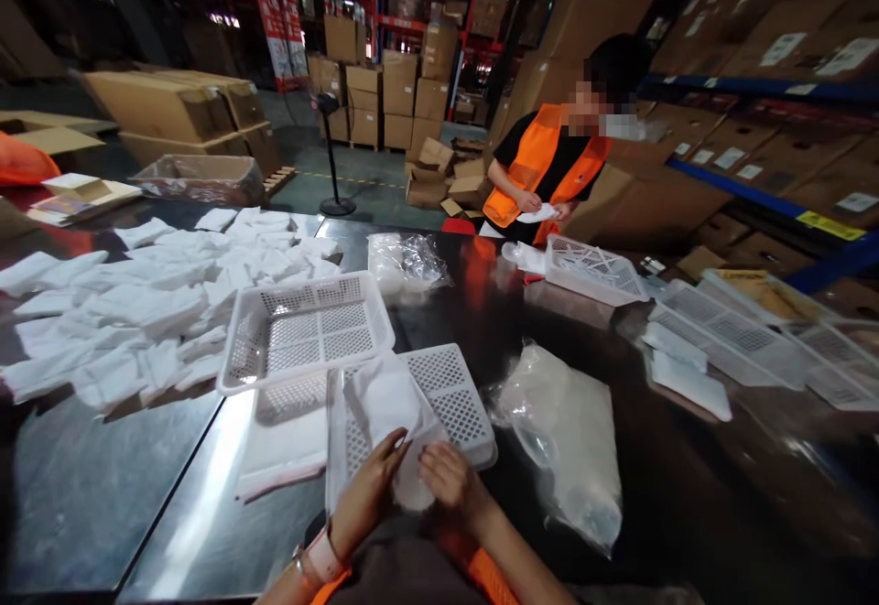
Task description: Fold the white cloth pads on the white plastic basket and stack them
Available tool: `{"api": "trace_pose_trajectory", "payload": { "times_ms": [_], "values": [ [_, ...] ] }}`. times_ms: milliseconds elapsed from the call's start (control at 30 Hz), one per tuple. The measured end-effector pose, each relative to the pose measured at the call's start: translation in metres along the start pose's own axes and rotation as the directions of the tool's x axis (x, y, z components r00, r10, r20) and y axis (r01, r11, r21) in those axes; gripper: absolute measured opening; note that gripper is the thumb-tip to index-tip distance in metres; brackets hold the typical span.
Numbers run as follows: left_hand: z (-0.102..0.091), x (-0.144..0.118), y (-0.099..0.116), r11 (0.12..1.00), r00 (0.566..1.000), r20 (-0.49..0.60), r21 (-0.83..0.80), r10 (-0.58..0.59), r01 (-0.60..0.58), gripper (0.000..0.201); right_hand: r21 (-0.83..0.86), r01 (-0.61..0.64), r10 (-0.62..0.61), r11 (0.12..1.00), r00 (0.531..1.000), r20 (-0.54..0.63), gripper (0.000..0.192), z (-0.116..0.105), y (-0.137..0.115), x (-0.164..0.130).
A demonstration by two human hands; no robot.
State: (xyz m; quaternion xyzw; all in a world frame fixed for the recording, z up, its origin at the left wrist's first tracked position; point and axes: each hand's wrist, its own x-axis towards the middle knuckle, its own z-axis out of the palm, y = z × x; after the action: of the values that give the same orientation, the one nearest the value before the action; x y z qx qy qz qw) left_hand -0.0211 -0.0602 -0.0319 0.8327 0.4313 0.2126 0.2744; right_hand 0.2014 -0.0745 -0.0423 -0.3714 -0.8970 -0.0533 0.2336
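Low in the middle of the frame, your left hand [371, 486] and right hand [450, 481] both pinch the near end of a white folded cloth [385, 404], fingers closed on its edge. The cloth lies inside a clear plastic sleeve [336, 459], and you hold it from the near end so the sleeve's mouth stays toward you while the cloth sits flat within. Its long axis runs from the bottom of the frame up toward the centre, the far end pointing away from you and slightly left.

The sleeve rests across a white mesh basket [460, 394], which props it off the desk [103, 486]. A second, empty basket [302, 326] sits just beyond, overlapping the first. Left of centre spreads a heap of loose white cloths [137, 303], within reach for the next pick. Right of your hands lies a filled clear bag [577, 440]. In the upper right, a co-worker in an orange vest [542, 166] handles a white piece beside another basket [594, 271].
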Motion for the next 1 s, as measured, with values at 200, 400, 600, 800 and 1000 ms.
{"api": "trace_pose_trajectory", "payload": {
  "times_ms": [200,400,600,800,1000],
  "values": [
    [0.017,0.011,0.016,0.984,0.985,-0.005,0.057,-0.17,0.17,0.098,-0.179,-0.04,0.021,0.983,0.994,-0.108,0.027,-0.008,0.006,0.022],
    [0.031,0.021,0.008,0.973,0.97,-0.121,0.069,-0.213,0.222,0.093,-0.345,-0.27,0.307,0.899,0.95,0.058,0.021,0.004,0.006,0.043],
    [0.031,0.024,-0.007,0.972,0.957,-0.175,0.005,-0.232,0.237,0.083,-0.389,-0.317,0.408,0.865,0.896,0.176,0.023,0.003,-0.004,0.059],
    [0.025,0.037,-0.006,0.98,0.97,-0.142,-0.031,-0.199,0.196,0.08,-0.443,-0.248,0.422,0.861,0.836,0.351,0.021,0.023,-0.028,0.059],
    [0.007,0.049,0.007,0.98,0.988,-0.022,-0.137,-0.152,0.147,0.086,-0.37,0.081,0.074,0.925,0.919,0.387,0.02,0.015,-0.003,0.05]
  ]
}}
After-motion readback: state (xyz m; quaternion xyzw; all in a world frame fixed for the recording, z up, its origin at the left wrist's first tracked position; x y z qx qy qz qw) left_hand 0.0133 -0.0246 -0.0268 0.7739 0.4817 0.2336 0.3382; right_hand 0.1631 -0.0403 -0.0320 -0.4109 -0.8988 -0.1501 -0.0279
